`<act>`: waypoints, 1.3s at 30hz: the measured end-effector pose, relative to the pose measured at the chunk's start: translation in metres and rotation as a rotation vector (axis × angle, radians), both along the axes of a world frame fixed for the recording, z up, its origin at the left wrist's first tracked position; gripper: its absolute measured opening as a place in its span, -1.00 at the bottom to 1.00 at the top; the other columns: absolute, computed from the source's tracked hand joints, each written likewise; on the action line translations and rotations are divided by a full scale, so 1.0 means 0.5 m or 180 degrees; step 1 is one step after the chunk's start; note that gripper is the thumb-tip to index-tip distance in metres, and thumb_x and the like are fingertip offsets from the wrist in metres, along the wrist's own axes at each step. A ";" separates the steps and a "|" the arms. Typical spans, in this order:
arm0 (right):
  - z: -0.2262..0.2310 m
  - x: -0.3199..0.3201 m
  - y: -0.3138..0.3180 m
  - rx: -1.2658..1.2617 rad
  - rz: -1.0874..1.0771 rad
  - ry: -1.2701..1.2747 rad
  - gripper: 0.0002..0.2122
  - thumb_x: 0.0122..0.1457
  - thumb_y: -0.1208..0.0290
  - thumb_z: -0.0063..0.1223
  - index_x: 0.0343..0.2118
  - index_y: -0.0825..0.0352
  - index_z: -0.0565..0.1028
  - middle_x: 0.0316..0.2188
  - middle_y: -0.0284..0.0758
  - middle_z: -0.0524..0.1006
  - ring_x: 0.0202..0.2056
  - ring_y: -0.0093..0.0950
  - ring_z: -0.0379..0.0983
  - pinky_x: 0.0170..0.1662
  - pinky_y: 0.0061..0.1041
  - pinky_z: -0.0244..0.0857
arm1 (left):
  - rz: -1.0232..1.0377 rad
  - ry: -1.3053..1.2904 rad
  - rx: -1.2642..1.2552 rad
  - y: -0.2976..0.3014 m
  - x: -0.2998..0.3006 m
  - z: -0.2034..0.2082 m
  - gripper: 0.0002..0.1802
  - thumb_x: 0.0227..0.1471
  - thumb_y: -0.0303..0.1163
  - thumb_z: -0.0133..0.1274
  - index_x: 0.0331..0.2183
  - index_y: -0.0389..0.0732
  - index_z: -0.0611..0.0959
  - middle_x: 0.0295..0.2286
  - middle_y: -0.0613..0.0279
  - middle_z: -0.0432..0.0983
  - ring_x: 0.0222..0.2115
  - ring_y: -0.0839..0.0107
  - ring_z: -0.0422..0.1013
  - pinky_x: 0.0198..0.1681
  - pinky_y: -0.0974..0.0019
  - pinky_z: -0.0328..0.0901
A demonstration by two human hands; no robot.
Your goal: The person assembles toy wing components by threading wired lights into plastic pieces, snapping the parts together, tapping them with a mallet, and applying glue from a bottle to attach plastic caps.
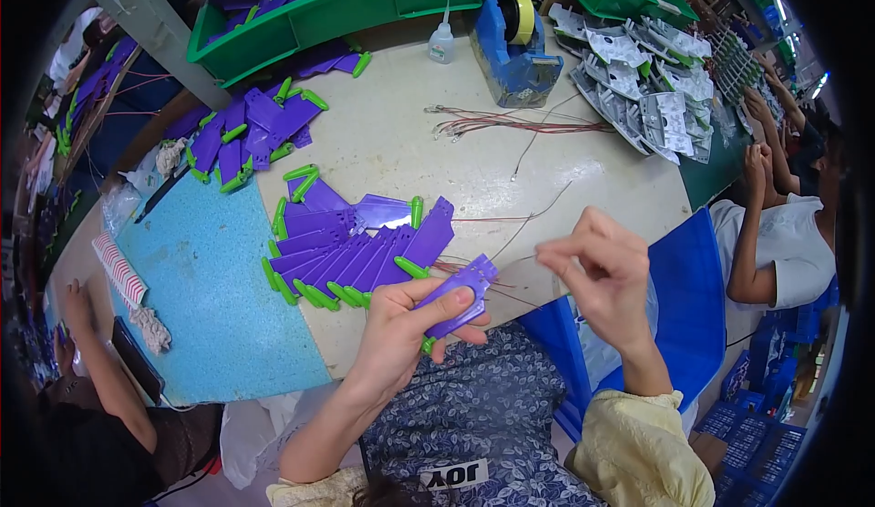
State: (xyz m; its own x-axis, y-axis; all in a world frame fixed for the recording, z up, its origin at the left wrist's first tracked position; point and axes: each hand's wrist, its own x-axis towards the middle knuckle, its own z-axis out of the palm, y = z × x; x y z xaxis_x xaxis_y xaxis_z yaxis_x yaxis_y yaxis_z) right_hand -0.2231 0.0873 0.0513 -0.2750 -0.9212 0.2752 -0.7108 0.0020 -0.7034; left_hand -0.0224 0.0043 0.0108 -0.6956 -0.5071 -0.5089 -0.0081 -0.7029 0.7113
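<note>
My left hand (387, 338) grips a flat purple plastic part (467, 288) with a green end, the thumb pressed on its face. My right hand (606, 275) is raised to the right of it, thumb and forefinger pinched on a thin wire (521, 260) that runs toward the part's upper end. Just beyond my left hand lies a fanned row of similar purple parts (342, 256) with green ends. Thin red and dark wires come out from under this row. Farther back, a loose bundle of red wires (510, 127) rests on the table.
At the back stand a green bin (342, 24) of purple parts, a small dropper bottle (441, 44) and a blue tape dispenser (519, 74). Grey plastic parts (638, 79) are heaped back right. A blue bin (688, 279) stands near right. People work at both sides.
</note>
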 end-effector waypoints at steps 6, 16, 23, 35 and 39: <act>0.001 0.054 0.020 0.0110 0.1503 -0.0540 -0.86 -0.10 0.55 0.30 -0.42 0.32 0.61 -0.57 -0.33 0.41 -0.53 -0.42 0.37 -0.51 -0.45 0.23 | 0.0027 -0.0080 0.0257 -0.001 0.004 -0.014 -0.71 0.11 -0.28 0.13 -0.24 -0.33 0.64 -0.42 0.09 0.62 -0.49 0.42 0.58 -0.70 0.58 0.19; -0.045 0.009 -0.011 0.0451 0.1074 -0.0523 -0.74 -0.06 0.61 0.26 -0.25 0.43 0.56 -0.28 -0.24 0.58 -0.30 -0.41 0.50 -0.14 -0.45 0.33 | -0.0133 -0.0864 -0.3034 0.045 -0.002 -0.010 -0.80 0.04 -0.47 0.18 -0.27 -0.37 0.65 -0.49 0.17 0.62 -0.51 0.55 0.51 -0.46 0.48 0.37; -0.094 0.029 0.015 0.0533 0.0558 -0.2050 -0.84 0.01 0.63 0.21 -0.30 0.45 0.54 -0.36 -0.33 0.55 -0.23 -0.54 0.48 -0.12 -0.55 0.32 | 0.0932 -0.0336 -0.3372 0.066 0.007 -0.004 -0.72 -0.10 -0.60 0.22 -0.24 -0.38 0.65 -0.44 0.11 0.59 -0.47 0.42 0.52 -0.40 0.43 0.39; -0.157 0.074 0.040 0.0322 0.0303 -0.3279 -0.80 0.13 0.62 0.14 -0.19 0.44 0.42 -0.22 -0.33 0.49 -0.17 -0.56 0.45 -0.05 -0.58 0.32 | 0.1078 -0.0723 -0.4184 0.071 0.007 -0.006 -0.73 -0.07 -0.60 0.20 -0.23 -0.39 0.65 -0.56 0.12 0.55 -0.61 0.31 0.48 -0.53 0.38 0.36; -0.080 -0.026 -0.022 0.0710 0.1020 -0.1094 -0.86 0.02 0.64 0.20 -0.36 0.44 0.48 -0.36 -0.29 0.53 -0.24 -0.50 0.47 -0.10 -0.52 0.33 | 0.0618 -0.1077 -0.4276 0.049 0.079 -0.044 -0.57 -0.10 -0.49 0.24 -0.12 -0.37 0.58 -0.30 0.03 0.53 -0.29 0.16 0.47 -0.22 0.21 0.36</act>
State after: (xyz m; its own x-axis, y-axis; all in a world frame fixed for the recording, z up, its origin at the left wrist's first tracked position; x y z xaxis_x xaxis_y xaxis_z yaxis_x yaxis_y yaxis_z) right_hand -0.2362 0.0765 0.0113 -0.0094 -0.9999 0.0059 -0.4284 -0.0013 -0.9036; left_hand 0.0172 0.0287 -0.0113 -0.5014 -0.8078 0.3097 -0.2949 0.4961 0.8166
